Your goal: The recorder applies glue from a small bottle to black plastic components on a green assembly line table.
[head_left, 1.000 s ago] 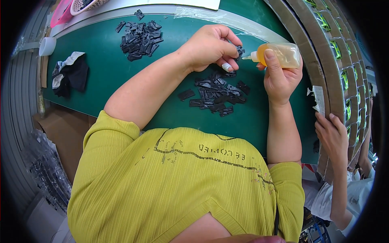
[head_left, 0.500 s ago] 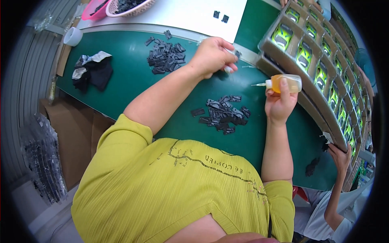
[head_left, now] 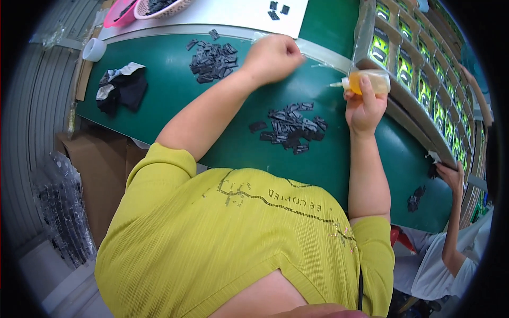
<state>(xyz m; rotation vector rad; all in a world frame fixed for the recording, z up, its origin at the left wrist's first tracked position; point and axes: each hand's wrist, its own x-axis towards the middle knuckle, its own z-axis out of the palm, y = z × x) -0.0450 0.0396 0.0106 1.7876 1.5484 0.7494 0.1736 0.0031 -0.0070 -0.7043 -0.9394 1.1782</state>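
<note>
My left hand (head_left: 273, 59) is closed, its fingers curled under at the far edge of the green table. Whatever it holds, if anything, is hidden. My right hand (head_left: 366, 110) grips a clear squeeze bottle (head_left: 377, 83) of amber liquid. The bottle lies on its side in the grip, its thin needle tip pointing left. Between my forearms lies a pile of small black plastic parts (head_left: 290, 127). A second pile of black parts (head_left: 212, 61) sits beyond my left forearm. Several small black pieces (head_left: 273, 16) rest on the white board (head_left: 228, 18).
A divided carton (head_left: 395, 100) of green-and-black items borders the table's right side. Another person's hand (head_left: 450, 176) touches its near end. Pink baskets (head_left: 121, 15) of black parts, a white roll (head_left: 94, 49) and a dark cloth (head_left: 124, 90) are at the left.
My left hand has curled closed, and one more black piece now shows on the white board. The bottle in my right hand sits higher in the view, which has shifted slightly.
</note>
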